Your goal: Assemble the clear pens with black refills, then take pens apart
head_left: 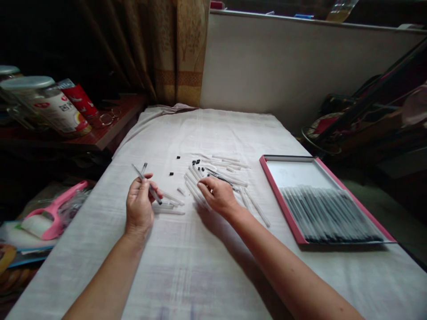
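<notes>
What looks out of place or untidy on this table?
Small black caps lie scattered on the cloth, among loose clear tubes by the right hand, while pens in the pink tray lie in a neat row.

Dim room: brown curtain (173,49), white wall (283,66), wooden shelf (110,129).

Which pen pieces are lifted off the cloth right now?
Only the two thin pen pieces pinched in the left hand; the loose clear barrels lie flat on the cloth around the right hand.
</notes>
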